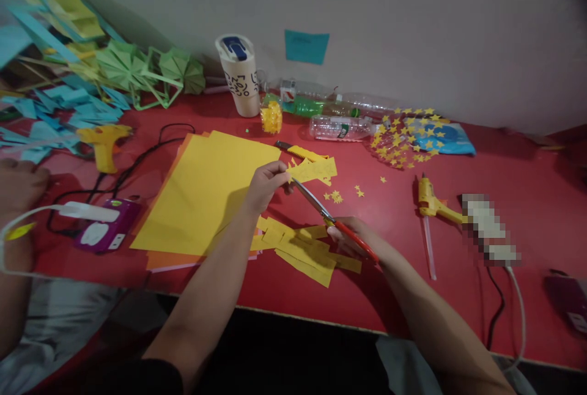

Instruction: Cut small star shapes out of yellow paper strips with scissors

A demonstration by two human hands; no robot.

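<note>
My left hand [269,186] pinches a small piece of yellow paper between thumb and fingertips, though the piece itself is mostly hidden. Red-handled scissors [351,237] are in my right hand [352,236], their blade tips touching the paper at my left fingers. Just beyond lies a yellow paper strip [318,170] with cut edges, beside a yellow box cutter [305,152]. Several small cut stars [337,197] are scattered on the red table. Yellow paper strips [305,254] lie in a loose pile under my right hand. Left of them rests a stack of yellow sheets [206,181] over orange ones.
Plastic bottles [342,128], a white tumbler [239,77] and a star-covered clear object [403,141] line the wall side. One yellow glue gun [428,199] lies right, another glue gun [104,144] left. A co-worker's hand [21,184] is at the left edge, near a purple box [107,227].
</note>
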